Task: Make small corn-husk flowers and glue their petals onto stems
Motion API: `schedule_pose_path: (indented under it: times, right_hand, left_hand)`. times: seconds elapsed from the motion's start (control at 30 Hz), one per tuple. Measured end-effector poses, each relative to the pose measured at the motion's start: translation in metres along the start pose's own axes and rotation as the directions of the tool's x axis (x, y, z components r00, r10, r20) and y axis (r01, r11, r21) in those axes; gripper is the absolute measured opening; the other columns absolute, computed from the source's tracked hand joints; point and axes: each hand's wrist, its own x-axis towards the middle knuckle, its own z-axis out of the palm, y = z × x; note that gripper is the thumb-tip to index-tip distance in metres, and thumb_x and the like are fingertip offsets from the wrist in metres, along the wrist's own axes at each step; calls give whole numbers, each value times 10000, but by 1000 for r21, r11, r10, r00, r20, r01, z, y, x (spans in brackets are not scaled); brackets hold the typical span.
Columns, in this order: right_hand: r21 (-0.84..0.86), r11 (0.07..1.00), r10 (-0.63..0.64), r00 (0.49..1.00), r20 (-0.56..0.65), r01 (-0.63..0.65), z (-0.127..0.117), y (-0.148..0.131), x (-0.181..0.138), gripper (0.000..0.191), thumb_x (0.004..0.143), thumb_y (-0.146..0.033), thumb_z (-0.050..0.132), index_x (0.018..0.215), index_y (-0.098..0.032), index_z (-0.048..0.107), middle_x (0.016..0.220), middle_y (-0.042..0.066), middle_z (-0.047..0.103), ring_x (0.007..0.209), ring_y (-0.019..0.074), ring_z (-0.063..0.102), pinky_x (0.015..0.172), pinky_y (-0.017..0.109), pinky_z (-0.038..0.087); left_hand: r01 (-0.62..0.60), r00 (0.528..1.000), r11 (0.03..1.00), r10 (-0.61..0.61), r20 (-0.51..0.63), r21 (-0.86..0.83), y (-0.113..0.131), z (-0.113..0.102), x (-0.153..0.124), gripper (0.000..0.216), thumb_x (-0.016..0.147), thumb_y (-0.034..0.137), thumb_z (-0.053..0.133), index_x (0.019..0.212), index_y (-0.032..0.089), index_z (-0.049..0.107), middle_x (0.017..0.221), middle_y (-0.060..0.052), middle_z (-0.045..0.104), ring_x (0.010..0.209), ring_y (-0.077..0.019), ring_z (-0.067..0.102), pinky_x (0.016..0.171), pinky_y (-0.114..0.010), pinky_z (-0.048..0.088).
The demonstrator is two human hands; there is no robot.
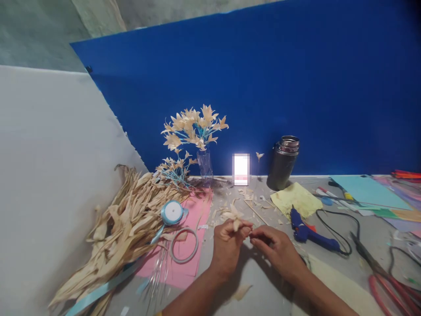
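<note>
My left hand [227,244] pinches a small cream husk flower [234,216] by its base, petals pointing up. My right hand [275,246] sits just to its right, fingertips touching the flower's base at the left thumb; what it pinches is too small to tell. Both hands hover over the grey table [263,289] near its front middle. A thin wooden stick [255,212] lies just behind the hands.
A pile of dried husks [118,228] lies at left, with a light-blue ribbon spool [172,212] and tape ring [184,245] on pink paper [190,259]. A vase of husk flowers [197,136], dark flask [283,162], blue glue gun [307,230], red-handled scissors [388,281] and coloured papers [368,193] stand around.
</note>
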Motion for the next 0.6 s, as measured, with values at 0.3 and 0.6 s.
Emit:
schedule_pose_path:
  times: [0.3,0.6]
  right_hand:
    - [-110,993,-32,998,55,38,5,5,2,244,882,-247,503,750,-215,705,785,39,734,763,198,655,730,282,451]
    - [-167,986,17,1000,-1,-17,5,7,3,228,876,-269,509,903,-222,731,920,56,771,848,222,691,783,299,473]
  left_hand:
    - [-53,997,984,43,60,171,-2,-5,1,122,770,311,747,777,208,813,789,-72,730,787,-217,658,786,-325,509]
    - [-104,992,928,73,98,357,15,6,30,169,795,279,652,828,196,795,762,-62,720,704,-210,650,681,-309,502]
